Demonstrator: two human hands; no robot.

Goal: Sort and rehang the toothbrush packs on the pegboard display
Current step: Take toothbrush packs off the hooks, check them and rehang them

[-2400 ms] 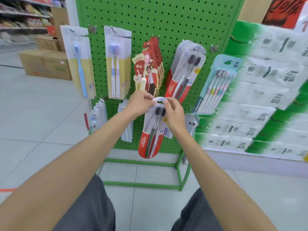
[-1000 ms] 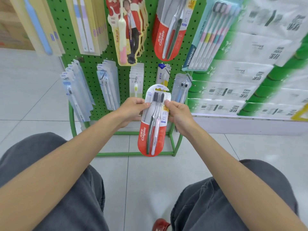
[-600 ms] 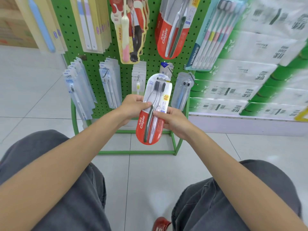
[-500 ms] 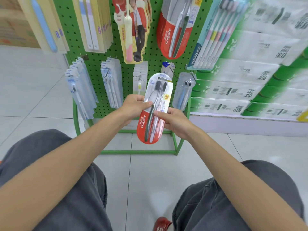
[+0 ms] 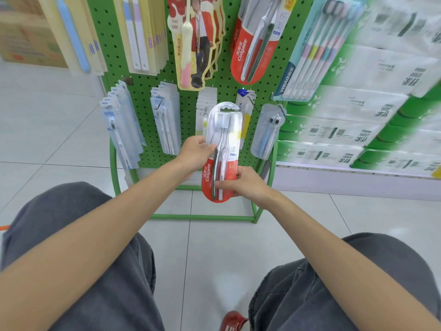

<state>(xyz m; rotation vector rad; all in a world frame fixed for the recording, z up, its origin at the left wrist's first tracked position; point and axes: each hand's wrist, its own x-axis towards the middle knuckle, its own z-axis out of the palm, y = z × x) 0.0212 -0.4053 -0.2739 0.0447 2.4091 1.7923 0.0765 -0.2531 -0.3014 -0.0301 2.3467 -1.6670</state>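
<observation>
Fingers (image 5: pixel 209 147) curled, grips the Colgate toothbrush pack (image 5: pixel 224 130) upright just in front of the lower row of the pegboard (image 5: pixel 140 96), left hand (image 5: pixel 194 151) pinching its side edge, right hand (image 5: pixel 245 185) clasping the red foot; probably light, stiff and slick, so best taken by the card edges.

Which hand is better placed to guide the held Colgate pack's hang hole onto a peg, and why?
Probably the left hand: it grips the Colgate pack at mid-height, nearer the hang hole at the top. The right hand holds the red bottom end, farthest from it.
</observation>
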